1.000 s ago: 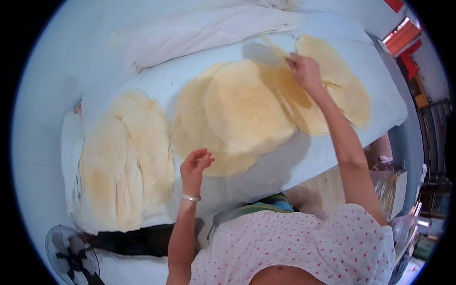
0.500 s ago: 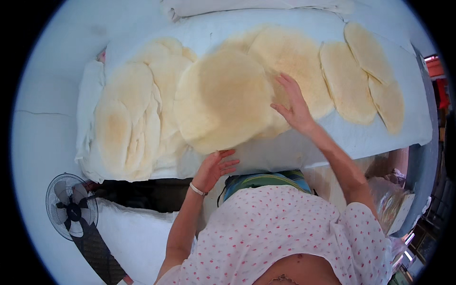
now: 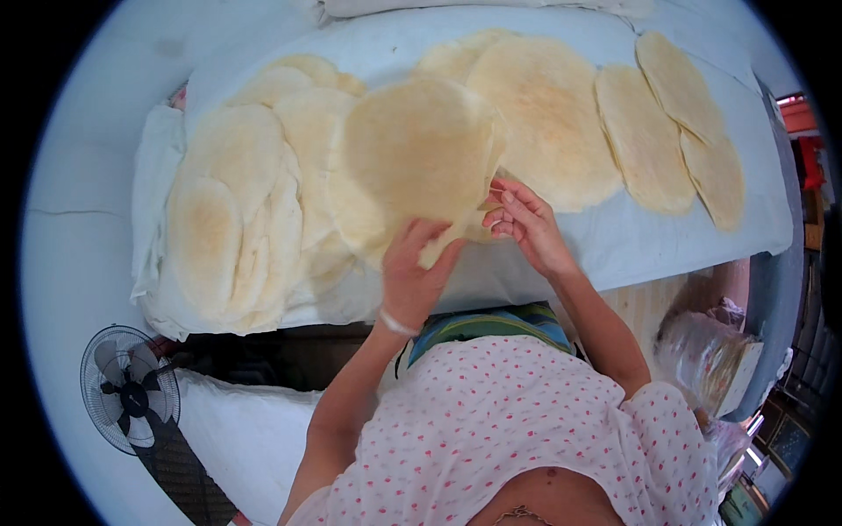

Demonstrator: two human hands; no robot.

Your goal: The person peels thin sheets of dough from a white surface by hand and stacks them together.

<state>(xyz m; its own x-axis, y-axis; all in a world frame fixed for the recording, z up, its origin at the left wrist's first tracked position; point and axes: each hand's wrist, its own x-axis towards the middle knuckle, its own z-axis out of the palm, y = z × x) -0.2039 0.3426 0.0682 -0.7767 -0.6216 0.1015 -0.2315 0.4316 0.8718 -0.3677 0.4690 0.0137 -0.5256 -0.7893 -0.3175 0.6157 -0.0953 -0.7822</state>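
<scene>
A large, thin, round flatbread [image 3: 412, 149] is in front of me, on top of other sheets. My right hand [image 3: 528, 230] pinches its right near edge, which is bent up and slightly folded. At the near edge is my left hand [image 3: 414, 273], thumb and fingers apart, its fingertips blurred by motion. Pale bread shows between that thumb and the fingers. To the right lies another big round flatbread [image 3: 544, 114], browner in the middle. Overlapping flatbreads [image 3: 237, 158] are spread at the left.
A white cloth [image 3: 596, 245] covers the table under the breads. Several longish flatbreads [image 3: 645, 140] lie at the right end. A fan [image 3: 132, 394] stands at the lower left beside white fabric [image 3: 246, 430]. Plastic-wrapped goods [image 3: 702, 351] are below the table's right end.
My right hand has come nearer and closed on the flatbread's right edge, bending it up. My left hand has moved up and right, from beneath the near edge to over it.
</scene>
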